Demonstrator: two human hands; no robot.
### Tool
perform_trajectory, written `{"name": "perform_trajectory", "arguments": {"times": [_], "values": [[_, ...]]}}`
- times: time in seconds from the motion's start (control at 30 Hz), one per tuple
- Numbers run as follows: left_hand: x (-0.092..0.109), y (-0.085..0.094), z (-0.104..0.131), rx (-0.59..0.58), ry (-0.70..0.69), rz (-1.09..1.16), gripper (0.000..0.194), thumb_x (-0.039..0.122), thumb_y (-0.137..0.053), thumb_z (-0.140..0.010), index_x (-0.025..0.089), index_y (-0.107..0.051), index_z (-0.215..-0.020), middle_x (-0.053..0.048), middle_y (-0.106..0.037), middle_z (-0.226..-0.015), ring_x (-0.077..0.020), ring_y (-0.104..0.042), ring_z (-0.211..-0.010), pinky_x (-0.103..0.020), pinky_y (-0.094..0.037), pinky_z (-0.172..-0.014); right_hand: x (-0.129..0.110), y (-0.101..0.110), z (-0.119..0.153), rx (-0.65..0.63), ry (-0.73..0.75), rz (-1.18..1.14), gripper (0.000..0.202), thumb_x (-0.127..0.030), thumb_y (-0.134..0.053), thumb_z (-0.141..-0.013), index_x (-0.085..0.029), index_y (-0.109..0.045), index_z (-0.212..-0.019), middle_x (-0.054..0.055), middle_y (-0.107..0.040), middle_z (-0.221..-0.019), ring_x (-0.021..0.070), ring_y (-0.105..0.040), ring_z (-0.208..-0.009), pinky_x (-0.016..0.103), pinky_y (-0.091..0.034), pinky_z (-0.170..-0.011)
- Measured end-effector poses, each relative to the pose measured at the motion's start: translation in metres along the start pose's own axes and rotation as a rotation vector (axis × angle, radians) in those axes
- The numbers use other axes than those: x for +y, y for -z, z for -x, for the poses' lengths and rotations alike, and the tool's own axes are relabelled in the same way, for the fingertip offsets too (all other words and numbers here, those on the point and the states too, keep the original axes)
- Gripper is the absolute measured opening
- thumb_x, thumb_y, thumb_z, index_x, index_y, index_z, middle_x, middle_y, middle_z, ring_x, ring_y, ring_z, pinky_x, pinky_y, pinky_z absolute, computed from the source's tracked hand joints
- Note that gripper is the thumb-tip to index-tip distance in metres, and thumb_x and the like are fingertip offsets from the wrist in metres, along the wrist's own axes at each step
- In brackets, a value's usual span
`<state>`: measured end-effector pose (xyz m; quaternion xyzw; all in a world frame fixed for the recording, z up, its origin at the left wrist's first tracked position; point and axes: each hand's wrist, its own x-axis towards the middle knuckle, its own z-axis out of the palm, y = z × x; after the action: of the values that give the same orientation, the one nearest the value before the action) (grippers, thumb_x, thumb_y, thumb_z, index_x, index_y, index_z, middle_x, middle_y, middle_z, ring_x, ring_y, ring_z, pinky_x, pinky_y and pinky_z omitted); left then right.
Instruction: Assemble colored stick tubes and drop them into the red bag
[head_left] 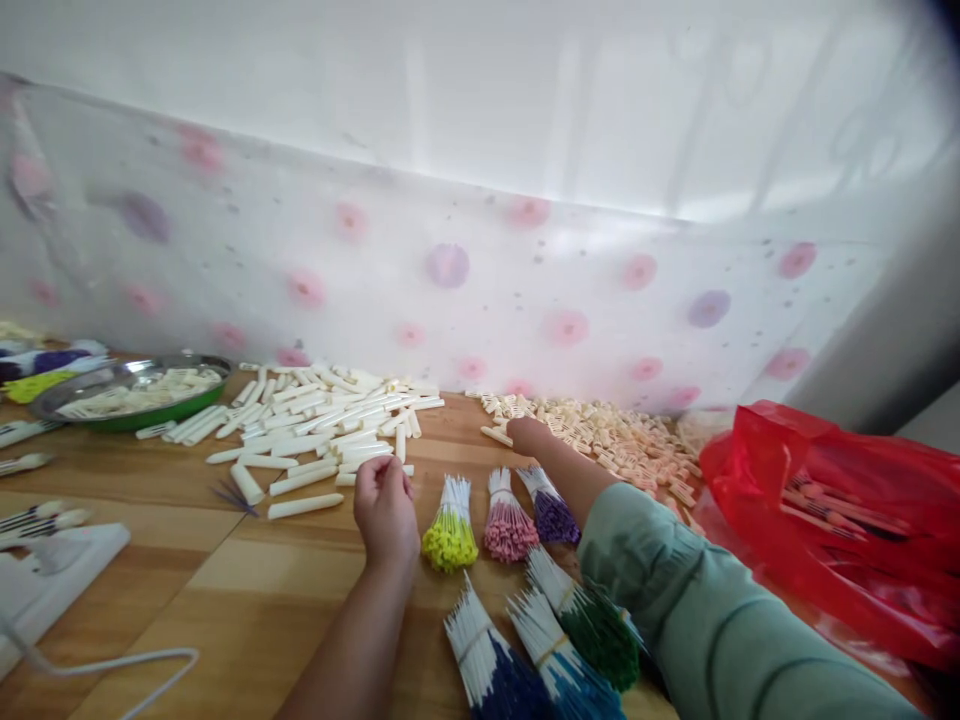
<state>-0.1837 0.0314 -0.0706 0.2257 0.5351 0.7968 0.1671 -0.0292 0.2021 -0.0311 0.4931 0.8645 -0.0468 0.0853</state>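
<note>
My left hand (386, 505) is closed in a loose fist above the wooden table, beside the pile of cream tubes (315, 420). Whatever its fingers may hold is hidden. Reaching forward, my right hand (527, 435) is at the left edge of a heap of small cream and peach plastic pieces (622, 440). Its fingers are mostly out of sight, and one pale piece (496, 435) lies by them. Between my arms stand banded bundles of thin white stems with coloured tips: yellow (450, 530), pink (510, 520) and purple (551, 505). Nearer lie navy (495, 660), blue (566, 660) and green (592, 620) bundles.
A steel bowl with a green outside (165, 402) holds pale pieces at the left. Brushes (45, 520) and a white device with a cable (67, 580) are at the left edge. A red plastic bag (840, 540) stands right. A dotted plastic sheet (390, 270) covers the wall.
</note>
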Motion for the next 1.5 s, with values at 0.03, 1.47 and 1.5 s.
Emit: {"name": "perform_trajectory", "arguments": {"times": [0.03, 1.47, 1.5], "values": [[-0.001, 0.0, 0.001, -0.016, -0.017, -0.034, 0.011, 0.03, -0.052, -0.078, 0.02, -0.048, -0.079, 0.008, -0.042, -0.053, -0.0096, -0.041, -0.046, -0.021, -0.039, -0.048, 0.005, 0.0, 0.002, -0.004, 0.002, -0.009, 0.028, -0.03, -0.054, -0.091, -0.017, -0.055, -0.115, 0.008, -0.058, -0.116, 0.0194, -0.06, -0.097, 0.039, -0.052, -0.081], [0.002, 0.002, -0.001, -0.487, -0.104, -0.869, 0.035, 0.048, -0.042, -0.084, 0.02, -0.061, -0.09, -0.001, -0.065, -0.072, -0.019, -0.057, -0.066, -0.024, -0.035, -0.056, -0.002, 0.0, 0.053, 0.095, 0.454, -0.047, 0.025, -0.03, -0.052, -0.091, -0.018, -0.059, -0.112, 0.006, -0.059, -0.117, 0.0187, -0.058, -0.102, 0.038, -0.047, -0.088], [-0.001, 0.002, -0.004, -0.51, -0.083, -0.881, 0.033, 0.047, -0.043, -0.083, 0.019, -0.061, -0.088, -0.001, -0.065, -0.071, -0.0191, -0.058, -0.066, -0.024, -0.035, -0.055, -0.015, 0.001, 0.064, 0.074, 0.513, -0.059, 0.021, -0.029, -0.054, -0.089, -0.022, -0.062, -0.108, 0.003, -0.062, -0.114, 0.0154, -0.059, -0.101, 0.031, -0.046, -0.088]]}}
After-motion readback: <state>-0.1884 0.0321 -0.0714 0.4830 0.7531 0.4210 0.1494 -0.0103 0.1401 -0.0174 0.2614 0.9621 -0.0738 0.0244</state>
